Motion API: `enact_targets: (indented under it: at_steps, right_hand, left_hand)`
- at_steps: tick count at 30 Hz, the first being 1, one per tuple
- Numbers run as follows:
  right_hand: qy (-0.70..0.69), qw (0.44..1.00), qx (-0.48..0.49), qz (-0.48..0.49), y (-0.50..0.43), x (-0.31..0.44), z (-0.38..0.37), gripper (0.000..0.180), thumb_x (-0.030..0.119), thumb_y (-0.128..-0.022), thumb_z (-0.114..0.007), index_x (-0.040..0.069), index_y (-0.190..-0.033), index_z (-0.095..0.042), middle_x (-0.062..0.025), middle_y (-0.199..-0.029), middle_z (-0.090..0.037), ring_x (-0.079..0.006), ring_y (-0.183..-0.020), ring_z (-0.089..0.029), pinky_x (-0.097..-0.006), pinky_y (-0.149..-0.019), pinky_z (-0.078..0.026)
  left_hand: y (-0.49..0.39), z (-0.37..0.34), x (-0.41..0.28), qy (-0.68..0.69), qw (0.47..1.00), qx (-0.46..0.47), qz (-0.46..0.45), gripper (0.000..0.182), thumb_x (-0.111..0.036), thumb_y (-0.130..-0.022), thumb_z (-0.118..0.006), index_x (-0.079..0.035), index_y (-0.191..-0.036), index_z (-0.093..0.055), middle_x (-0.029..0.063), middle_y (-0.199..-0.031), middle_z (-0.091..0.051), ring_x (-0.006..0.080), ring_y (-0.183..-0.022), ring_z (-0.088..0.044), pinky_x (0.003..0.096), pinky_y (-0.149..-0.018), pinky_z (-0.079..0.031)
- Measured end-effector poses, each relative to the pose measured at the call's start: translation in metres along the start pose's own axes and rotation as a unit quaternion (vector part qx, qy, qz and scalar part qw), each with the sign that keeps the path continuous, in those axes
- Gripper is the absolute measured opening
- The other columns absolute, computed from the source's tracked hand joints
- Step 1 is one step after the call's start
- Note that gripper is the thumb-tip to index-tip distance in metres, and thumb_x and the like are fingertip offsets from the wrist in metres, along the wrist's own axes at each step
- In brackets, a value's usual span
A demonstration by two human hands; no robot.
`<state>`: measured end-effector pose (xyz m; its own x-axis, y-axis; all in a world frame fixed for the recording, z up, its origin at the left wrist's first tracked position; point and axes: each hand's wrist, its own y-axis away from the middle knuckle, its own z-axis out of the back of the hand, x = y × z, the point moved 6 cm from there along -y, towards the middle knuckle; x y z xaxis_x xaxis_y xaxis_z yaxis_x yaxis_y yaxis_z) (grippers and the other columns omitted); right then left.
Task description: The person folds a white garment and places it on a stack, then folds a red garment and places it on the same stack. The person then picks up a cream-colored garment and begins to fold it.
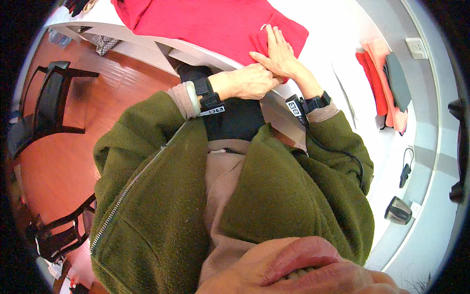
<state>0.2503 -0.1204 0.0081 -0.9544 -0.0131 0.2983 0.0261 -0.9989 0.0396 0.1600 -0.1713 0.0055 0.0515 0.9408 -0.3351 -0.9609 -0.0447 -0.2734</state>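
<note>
A red knit garment (pixel 205 27) lies spread over the white table (pixel 330 29) in front of me, partly reaching its near edge. My right hand (pixel 277 55) rests palm down on the garment's right part, thumb spread from the fingers. A small white strip (pixel 263 27) shows beside its fingertips. Just below, my left hand (pixel 246 81) is curled at the table edge, touching the right hand near its wrist. A bit of red cloth shows at its fingertips, so it appears to pinch the garment's edge; its fingers are mostly hidden.
Folded red, salmon and grey-green clothes (pixel 383 88) lie on the table at right. A wall socket (pixel 416 48), a black plug with a cord (pixel 405 174) and a dark kettle-like container (pixel 398 210) are along the wall. Black chairs (pixel 51 99) stand on the reddish floor at left.
</note>
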Motion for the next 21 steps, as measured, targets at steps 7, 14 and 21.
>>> enact_targets:
  at_steps: [7,14,21]
  right_hand:
    - [0.044,0.999,-0.008,0.010,0.030,-0.016,-0.004,0.090,0.054,-0.092,-0.050,0.009,-0.155,-0.004,-0.0218,-0.160,-0.007,-0.0370,-0.148,-0.006,-0.0634,-0.113,-0.010]
    - [0.096,0.994,-0.054,-0.018,0.082,-0.046,-0.002,0.077,0.049,-0.097,-0.044,0.009,-0.154,-0.011,-0.0178,-0.160,-0.008,-0.0346,-0.149,-0.006,-0.0649,-0.113,-0.009]
    - [0.112,0.987,-0.009,-0.112,0.144,-0.081,0.008,0.072,0.046,-0.098,-0.045,0.009,-0.153,-0.017,-0.0114,-0.162,-0.002,-0.0325,-0.149,-0.001,-0.0734,-0.106,-0.019]
  left_hand:
    - [0.000,0.003,-0.025,0.034,0.997,-0.038,-0.060,0.054,-0.002,-0.080,-0.050,0.004,-0.133,-0.048,0.0221,-0.127,-0.056,0.0371,-0.123,-0.050,0.0431,-0.107,-0.039]
    - [-0.005,0.016,-0.030,0.198,0.978,-0.014,-0.060,0.032,-0.008,-0.080,-0.063,-0.008,-0.112,-0.067,0.0134,-0.105,-0.067,0.0322,-0.103,-0.061,0.0421,-0.093,-0.048]
    - [0.024,0.050,0.036,-0.072,0.969,-0.177,0.155,0.045,-0.041,-0.091,-0.060,-0.014,-0.127,-0.061,0.0105,-0.131,-0.058,0.0284,-0.127,-0.050,0.0496,-0.105,-0.034]
